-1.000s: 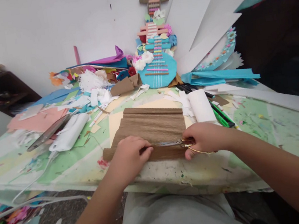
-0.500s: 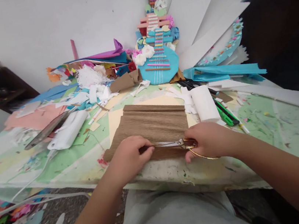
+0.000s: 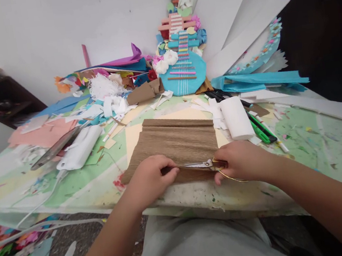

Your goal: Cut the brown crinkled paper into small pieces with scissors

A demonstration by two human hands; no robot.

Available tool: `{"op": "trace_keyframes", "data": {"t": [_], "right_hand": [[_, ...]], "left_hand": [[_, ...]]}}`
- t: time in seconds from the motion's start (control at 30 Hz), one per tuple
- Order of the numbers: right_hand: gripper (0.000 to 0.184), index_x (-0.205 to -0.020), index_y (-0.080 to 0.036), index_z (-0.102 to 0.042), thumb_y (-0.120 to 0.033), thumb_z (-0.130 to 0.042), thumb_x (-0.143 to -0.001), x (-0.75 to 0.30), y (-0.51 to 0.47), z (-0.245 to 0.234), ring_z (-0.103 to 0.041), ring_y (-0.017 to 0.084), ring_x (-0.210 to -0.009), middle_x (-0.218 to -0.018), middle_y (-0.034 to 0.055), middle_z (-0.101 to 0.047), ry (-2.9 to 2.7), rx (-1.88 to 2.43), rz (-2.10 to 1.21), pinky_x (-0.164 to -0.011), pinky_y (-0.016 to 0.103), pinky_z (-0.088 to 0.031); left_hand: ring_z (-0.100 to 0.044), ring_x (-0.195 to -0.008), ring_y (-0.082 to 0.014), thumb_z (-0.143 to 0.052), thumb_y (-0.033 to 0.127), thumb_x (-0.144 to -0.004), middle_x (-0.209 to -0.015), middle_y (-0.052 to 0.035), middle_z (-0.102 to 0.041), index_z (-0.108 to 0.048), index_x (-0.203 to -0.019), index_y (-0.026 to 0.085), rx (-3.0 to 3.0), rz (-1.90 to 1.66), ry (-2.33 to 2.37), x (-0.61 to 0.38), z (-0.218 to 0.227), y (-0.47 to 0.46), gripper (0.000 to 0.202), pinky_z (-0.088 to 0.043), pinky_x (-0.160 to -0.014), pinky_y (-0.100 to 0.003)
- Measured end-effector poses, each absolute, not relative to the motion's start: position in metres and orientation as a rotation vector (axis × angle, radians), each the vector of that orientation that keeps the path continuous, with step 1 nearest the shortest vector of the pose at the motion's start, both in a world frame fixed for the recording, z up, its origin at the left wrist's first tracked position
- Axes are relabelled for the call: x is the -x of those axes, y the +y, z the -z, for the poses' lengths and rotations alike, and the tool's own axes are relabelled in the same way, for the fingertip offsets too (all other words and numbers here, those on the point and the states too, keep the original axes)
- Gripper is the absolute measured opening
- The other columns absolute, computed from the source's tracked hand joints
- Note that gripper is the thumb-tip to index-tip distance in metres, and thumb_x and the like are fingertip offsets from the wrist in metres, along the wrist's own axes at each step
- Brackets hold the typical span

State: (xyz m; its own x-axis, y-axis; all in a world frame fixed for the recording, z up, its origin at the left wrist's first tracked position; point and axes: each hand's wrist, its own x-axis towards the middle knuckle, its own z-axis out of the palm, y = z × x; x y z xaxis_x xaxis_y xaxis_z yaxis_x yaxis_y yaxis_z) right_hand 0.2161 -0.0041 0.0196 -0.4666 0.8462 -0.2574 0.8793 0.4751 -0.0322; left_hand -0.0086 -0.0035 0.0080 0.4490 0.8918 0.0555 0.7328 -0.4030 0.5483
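A sheet of brown crepe paper lies near the table's front edge, with a folded strip along its far side. My left hand pinches the paper's near edge between thumb and fingers. Gold-handled scissors are gripped in my right hand, fingers through the loops. Their silver blades point left along the paper's near part, the tips close to my left fingertips. Pale yellow paper shows beneath the brown sheet.
Right of the paper are a white roll and a green cutter. A white power strip with a cord sits at the left. Behind stand a blue paper lute and a heap of paper scraps.
The whole view has shifted slightly. Both hands keep nearly the same place, and the scissor blades look a little more closed along the paper.
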Motion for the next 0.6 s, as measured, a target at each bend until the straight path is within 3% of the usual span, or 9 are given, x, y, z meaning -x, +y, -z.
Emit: {"op": "trace_keyframes", "data": {"t": [0.6], "right_hand": [[0.059, -0.074, -0.020, -0.054, -0.074, -0.036, -0.059, -0.216, -0.015, -0.016, -0.055, 0.021, -0.065, -0.071, 0.0059, -0.060, 2.548, -1.502, 0.276, -0.048, 0.025, -0.027]], "left_hand": [[-0.053, -0.067, -0.0123, -0.050, 0.024, -0.069, -0.067, 0.0020, -0.061, -0.062, -0.068, 0.020, -2.197, -0.442, 1.336, 0.005, -0.003, -0.009, 0.013, -0.036, -0.059, -0.022]]}}
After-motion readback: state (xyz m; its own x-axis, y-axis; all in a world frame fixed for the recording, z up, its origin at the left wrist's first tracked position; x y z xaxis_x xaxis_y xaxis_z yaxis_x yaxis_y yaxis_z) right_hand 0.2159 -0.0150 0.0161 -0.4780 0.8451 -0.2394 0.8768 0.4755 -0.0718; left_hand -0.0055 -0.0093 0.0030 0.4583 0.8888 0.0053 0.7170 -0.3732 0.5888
